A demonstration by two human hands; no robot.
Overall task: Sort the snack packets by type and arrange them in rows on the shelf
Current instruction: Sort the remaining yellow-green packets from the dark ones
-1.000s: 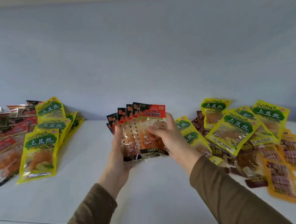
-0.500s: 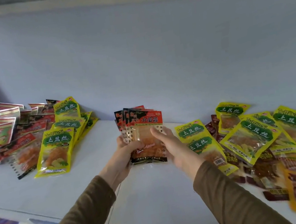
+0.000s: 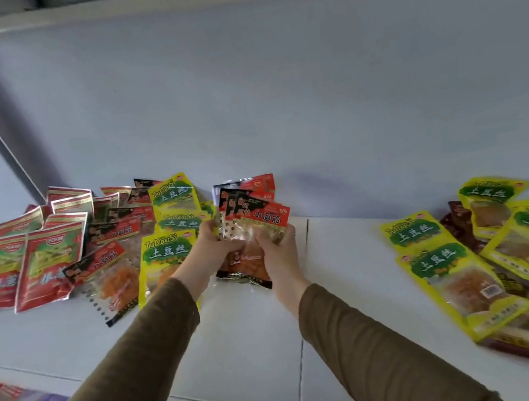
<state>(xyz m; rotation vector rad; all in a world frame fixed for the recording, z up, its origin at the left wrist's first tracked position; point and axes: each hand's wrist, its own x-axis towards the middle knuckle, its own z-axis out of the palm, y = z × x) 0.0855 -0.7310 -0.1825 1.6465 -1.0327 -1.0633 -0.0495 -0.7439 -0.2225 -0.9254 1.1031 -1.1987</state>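
Red-and-black packets (image 3: 254,233), fanned in a stack, sit gripped between both hands: left hand (image 3: 215,246) curled round the left edge, right hand (image 3: 278,250) round the right (bottom edges touching the white shelf (image 3: 244,342)), beside the yellow packets (image 3: 168,260).

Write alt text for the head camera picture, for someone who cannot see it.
Two hands, left hand and right hand, hold a fanned stack of red-and-black packets over a white shelf. Sorted rows of packets lie to the left, a mixed heap to the right.
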